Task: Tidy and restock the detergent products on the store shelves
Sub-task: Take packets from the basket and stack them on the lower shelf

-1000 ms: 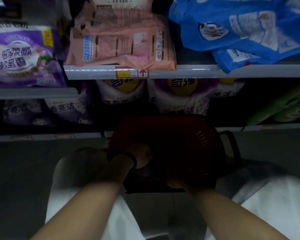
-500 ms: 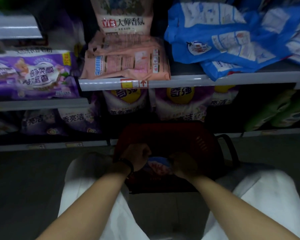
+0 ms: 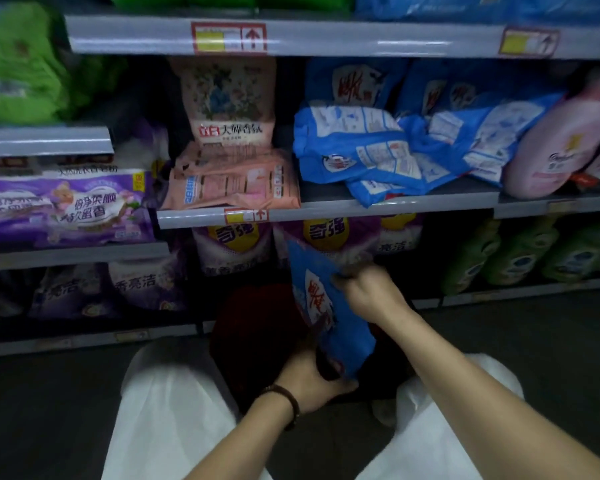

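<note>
Up from the red basket point(image 3: 253, 327) comes a blue detergent bag point(image 3: 343, 336), left hand point(image 3: 309, 384) and right hand point(image 3: 369, 292) gripping it.

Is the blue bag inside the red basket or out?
Mostly out: the left hand and right hand hold the blue bag over the red basket.

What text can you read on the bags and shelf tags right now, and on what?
"立白 大师香氛": upright pale floral bag.
"奇强": purple-and-white bag with a yellow disc.
"香亮洁": dark purple bag.
"持久留香": flat purple bag.
Not readable: the red script on the held blue plastic bag is too stylised, and the shelf-edge price tags are blurred, showing only red arrows.
</note>
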